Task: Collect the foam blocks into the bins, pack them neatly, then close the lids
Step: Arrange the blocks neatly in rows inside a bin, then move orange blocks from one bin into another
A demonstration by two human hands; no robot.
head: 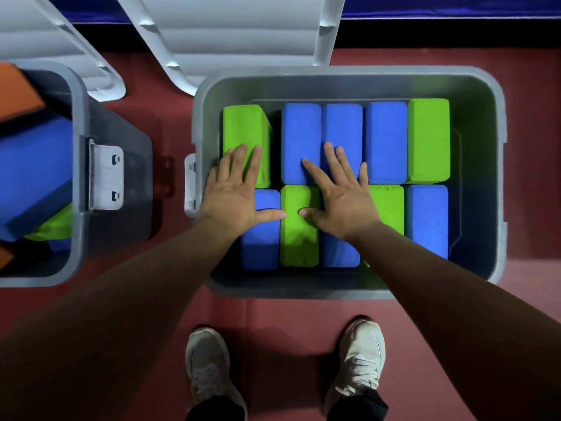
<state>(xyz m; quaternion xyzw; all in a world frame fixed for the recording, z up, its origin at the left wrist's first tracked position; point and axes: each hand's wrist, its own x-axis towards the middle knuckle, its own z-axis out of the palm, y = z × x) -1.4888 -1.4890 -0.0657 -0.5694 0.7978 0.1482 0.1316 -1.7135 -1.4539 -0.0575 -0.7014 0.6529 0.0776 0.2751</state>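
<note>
Floor (pixel 273 317): dark red, matte. Along its far edge runs a black band, with a blue strip (pixel 455 4) beyond it.

Main bin (pixel 502 153): grey, standing on the floor at centre, with its lid (pixel 243 34) open and standing up behind the far rim. Inside, the foam blocks (pixel 385 141) are packed in two rows of five. The far row reads green, blue, blue, blue, green; the near row reads blue, green, blue, green, blue. A gap shows beside the far-left green block (pixel 243 126), which sits slightly tilted.

Left hand (pixel 233 192): flat, with straight fingers lying on the far-left green block and the thumb reaching toward the near-row green block (pixel 299 238).

Right hand (pixel 340 196): flat, with fingers spread over the far-row blue blocks and the thumb on the same near-row green block. Neither hand grips anything.

Second bin (pixel 80 123): at the left, also open, holding orange, blue and green blocks loosely piled.

Two pale shoes (pixel 361 360) stand on the floor near the main bin's near wall.
</note>
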